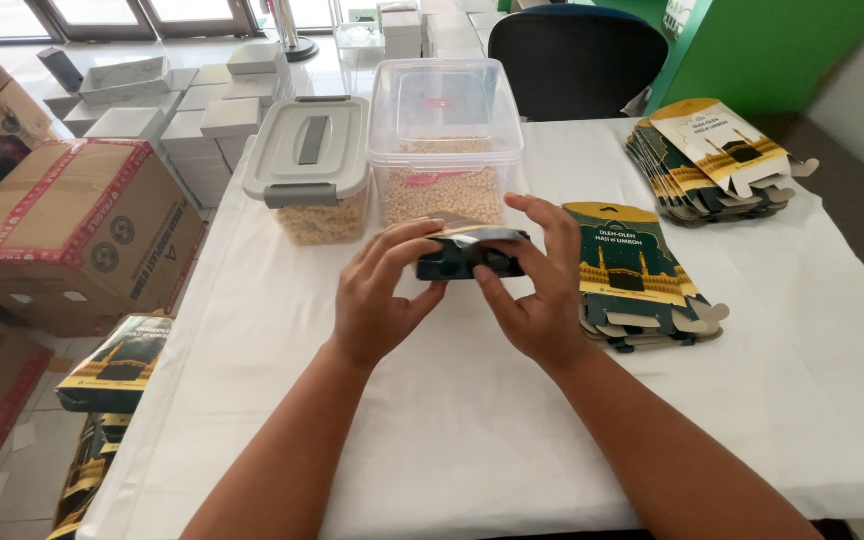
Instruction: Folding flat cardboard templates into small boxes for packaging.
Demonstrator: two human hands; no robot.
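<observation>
Your left hand [384,295] and right hand [537,290] meet over the white tablecloth [472,420], both gripping one small dark carton [470,254]. Left fingers curl over its top left edge, thumb pressed beneath. Right fingers spread along its right end, thumb tucked under the lower edge. The carton is lifted clear of the cloth and partly folded; you cannot tell how far it is shaped, since your fingers hide its ends.

Taking that held carton as the landmark:

Just behind it, a clear plastic tub [444,140] with a clear lid, about half filled with pale beige kernels.

Behind it and to the left, touching the clear tub's side, a second tub with a grey latched lid [309,160], the same pale kernels inside.

Just to its right, a short stack of flat dark-green and gold cartons [637,275] lying on the cloth, near your right hand.

Far right and behind it, a taller fanned stack of flat cartons [717,160], well apart from your hands.

Behind both tubs, a dark office chair [577,55] at the table's far edge.

Left of it, off the table, a brown cardboard box [77,230] with red tape; below that on the floor, finished green cartons [117,365].
</observation>
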